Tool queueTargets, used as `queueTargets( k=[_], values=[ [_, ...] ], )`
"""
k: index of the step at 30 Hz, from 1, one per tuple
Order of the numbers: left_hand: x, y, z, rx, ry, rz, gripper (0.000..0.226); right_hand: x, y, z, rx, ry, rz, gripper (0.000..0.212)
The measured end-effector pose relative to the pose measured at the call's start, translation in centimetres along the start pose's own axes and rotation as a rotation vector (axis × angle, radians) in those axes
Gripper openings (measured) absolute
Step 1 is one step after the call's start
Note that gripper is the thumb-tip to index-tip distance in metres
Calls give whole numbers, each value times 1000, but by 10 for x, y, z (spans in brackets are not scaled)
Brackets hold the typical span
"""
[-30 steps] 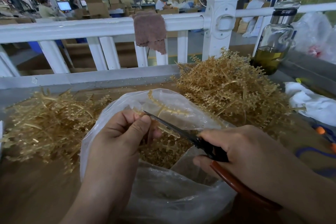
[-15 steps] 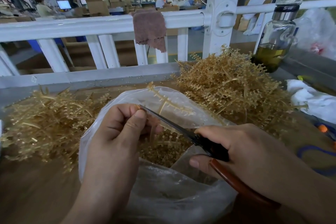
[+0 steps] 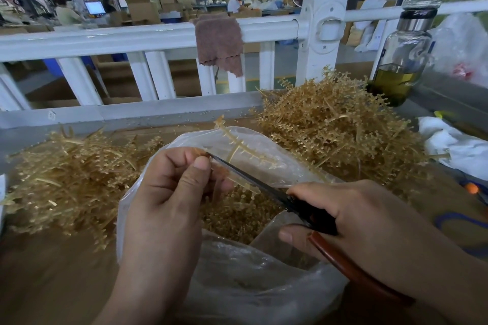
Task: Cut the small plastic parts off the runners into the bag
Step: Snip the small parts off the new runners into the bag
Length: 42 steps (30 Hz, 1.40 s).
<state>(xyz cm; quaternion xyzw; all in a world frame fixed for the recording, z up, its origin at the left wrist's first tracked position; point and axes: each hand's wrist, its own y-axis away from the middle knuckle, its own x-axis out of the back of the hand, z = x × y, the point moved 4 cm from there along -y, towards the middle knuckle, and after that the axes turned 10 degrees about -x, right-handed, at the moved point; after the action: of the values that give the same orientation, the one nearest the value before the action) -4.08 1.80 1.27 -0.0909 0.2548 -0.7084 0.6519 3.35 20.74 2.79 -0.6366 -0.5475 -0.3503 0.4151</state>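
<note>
Surface: a brown table [image 3: 39,285], its bare stretch at 7 o'clock; a grey ledge [image 3: 118,113] runs along its far edge from 10 to 12 o'clock.
Room: a workshop lies beyond a white railing [image 3: 132,37] at 12 o'clock. A brown cloth [image 3: 219,42] hangs over the rail, with people and cardboard boxes far behind.
Bag: a clear plastic bag [image 3: 250,285] from centre to 6 o'clock, mouth open, cut parts [image 3: 237,216] heaped inside.
Runner: a tan runner [image 3: 237,145] just above centre, over the bag's mouth.
Left hand [image 3: 169,192]: thumb and forefinger pinch the runner's near end; the other fingers are curled.
Right hand [image 3: 356,219]: at 4 o'clock, fingers curled round the scissors [image 3: 264,187], whose tip meets the runner by the left thumb.
Sides: a left pile [image 3: 66,174] of runners at 9 o'clock and a right pile [image 3: 338,132] at 2 o'clock flank the bag.
Right edge: a glass bottle [image 3: 401,60] at 2 o'clock and a white wrap [image 3: 454,145] at 3 o'clock.
</note>
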Motion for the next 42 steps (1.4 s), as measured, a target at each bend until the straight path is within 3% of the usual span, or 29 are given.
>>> queueTargets(
  k=[14,24,35,42],
  values=[
    [0,0,0,-76,-150,-39,14,1,0,-1,28,-8,12,46],
    [-2,2,4,-20,-183,-44,15,4,0,-1,45,7,18,50],
    [-1,2,0,-5,-211,-29,15,6,0,-7,30,-19,-4,30],
    [4,-3,-2,52,-146,13,18,-1,-3,2,51,-106,-13,37]
  ],
)
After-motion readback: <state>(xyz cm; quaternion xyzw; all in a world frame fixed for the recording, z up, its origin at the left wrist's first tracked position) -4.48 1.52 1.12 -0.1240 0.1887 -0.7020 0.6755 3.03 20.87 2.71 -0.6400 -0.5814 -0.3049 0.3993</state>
